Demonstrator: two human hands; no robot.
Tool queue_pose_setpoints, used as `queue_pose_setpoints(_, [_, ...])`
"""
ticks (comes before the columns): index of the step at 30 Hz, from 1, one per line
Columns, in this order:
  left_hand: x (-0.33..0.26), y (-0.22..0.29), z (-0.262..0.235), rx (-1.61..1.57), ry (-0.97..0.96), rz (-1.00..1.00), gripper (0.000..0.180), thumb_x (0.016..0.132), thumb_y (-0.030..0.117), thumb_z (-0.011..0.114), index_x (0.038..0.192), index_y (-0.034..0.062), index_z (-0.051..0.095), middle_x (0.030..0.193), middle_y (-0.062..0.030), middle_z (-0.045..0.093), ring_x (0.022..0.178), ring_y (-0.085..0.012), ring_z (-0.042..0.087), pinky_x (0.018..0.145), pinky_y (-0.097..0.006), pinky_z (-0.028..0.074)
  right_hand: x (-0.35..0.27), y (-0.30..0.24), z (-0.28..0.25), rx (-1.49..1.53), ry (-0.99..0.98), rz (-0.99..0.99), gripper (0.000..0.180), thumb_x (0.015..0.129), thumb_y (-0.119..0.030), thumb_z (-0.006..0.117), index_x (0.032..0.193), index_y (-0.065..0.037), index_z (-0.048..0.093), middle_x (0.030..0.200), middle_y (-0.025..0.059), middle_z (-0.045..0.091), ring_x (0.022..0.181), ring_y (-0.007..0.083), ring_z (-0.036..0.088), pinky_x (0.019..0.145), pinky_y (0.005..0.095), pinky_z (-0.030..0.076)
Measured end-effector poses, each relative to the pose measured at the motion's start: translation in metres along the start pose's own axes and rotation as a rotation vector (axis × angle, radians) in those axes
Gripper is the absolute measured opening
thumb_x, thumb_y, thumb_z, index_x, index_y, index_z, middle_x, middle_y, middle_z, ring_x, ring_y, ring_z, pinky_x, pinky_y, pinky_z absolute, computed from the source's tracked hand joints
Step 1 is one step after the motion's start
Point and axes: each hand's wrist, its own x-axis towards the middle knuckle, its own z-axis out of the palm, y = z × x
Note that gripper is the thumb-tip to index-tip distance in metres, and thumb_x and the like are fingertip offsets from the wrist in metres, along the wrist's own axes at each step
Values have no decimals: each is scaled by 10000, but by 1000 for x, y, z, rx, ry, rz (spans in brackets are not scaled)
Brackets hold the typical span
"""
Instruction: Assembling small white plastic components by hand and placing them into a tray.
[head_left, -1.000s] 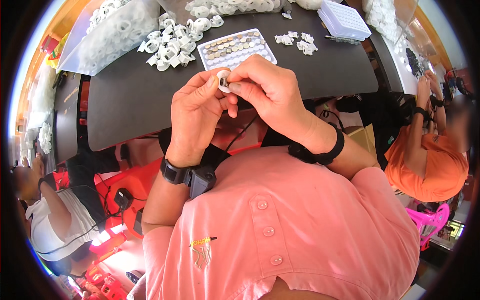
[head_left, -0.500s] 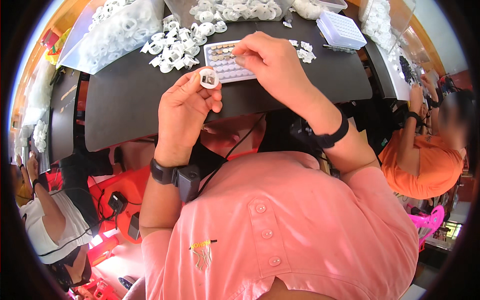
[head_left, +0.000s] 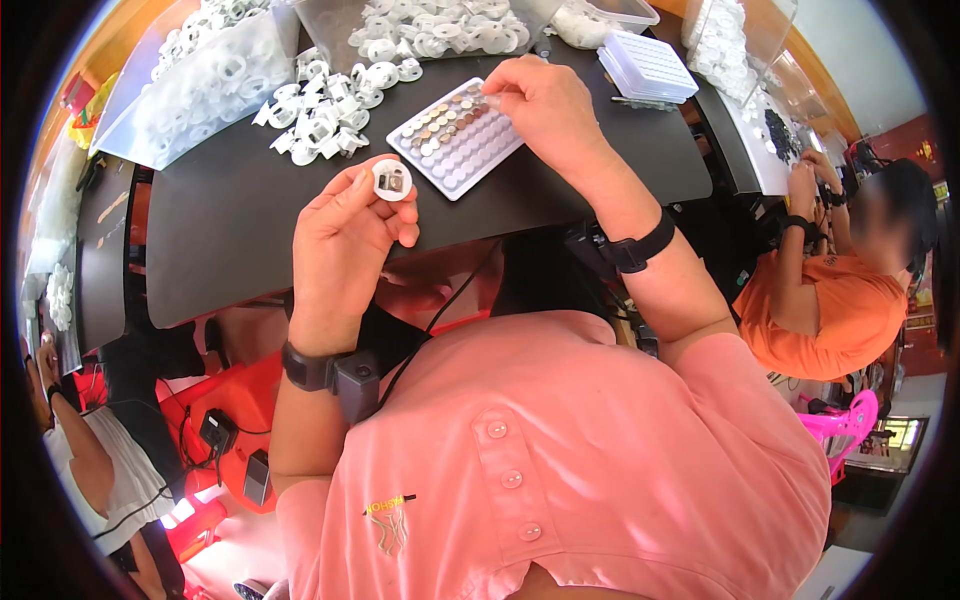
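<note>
My left hand point(head_left: 345, 225) is closed around a small round white plastic part point(head_left: 392, 181) with a square metal piece in its middle, held up at the near left of the tray. The light plastic tray point(head_left: 455, 184) lies slantwise on the dark table, with rows of round pockets. Several silvery and coppery button cells point(head_left: 432, 146) sit in its far and left rows. At the tray's far right edge, the thumb and fingers of my right hand point(head_left: 545, 105) are pinched on it; the fingertips are partly hidden.
White plastic parts point(head_left: 318, 120) lie heaped left of the tray. Clear bins point(head_left: 205, 110) of such parts stand behind. Stacked white trays point(head_left: 648, 68) sit at the back right. A person in orange point(head_left: 815, 310) works at the right, another in white point(head_left: 120, 460) at the left.
The tray has turned slantwise, its far edge swinging with my right hand. My left hand still holds the round white part. The whole view has shifted slightly.
</note>
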Motion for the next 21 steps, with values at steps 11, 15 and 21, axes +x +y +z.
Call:
queue_pose_setpoints(11, [-4,-3,17,-23,-185,-24,330,983,196,603,1176,-72,617,945,-192,663,728,-227,649,577,-325,522,-18,-7,-14,118,-126,224,146,820,-134,704,929,-40,727,764,102,704,682,201,645,655,325,488])
queue_pose_setpoints(15, [3,-5,18,6,-198,-9,321,984,183,601,1178,-72,615,951,-189,665,744,-229,653,595,-330,523,-14,-4,-12,160,-168,232,137,823,-96,632,908,-74,737,836,124,721,799,324,685,729,432,522])
queue_pose_setpoints(21, [11,-21,22,-56,-155,-107,292,994,149,580,1181,-74,610,968,-175,667,783,-238,656,644,-336,520,-12,5,-12,88,-125,79,146,825,-93,690,955,-35,721,853,95,704,755,227,667,694,327,506])
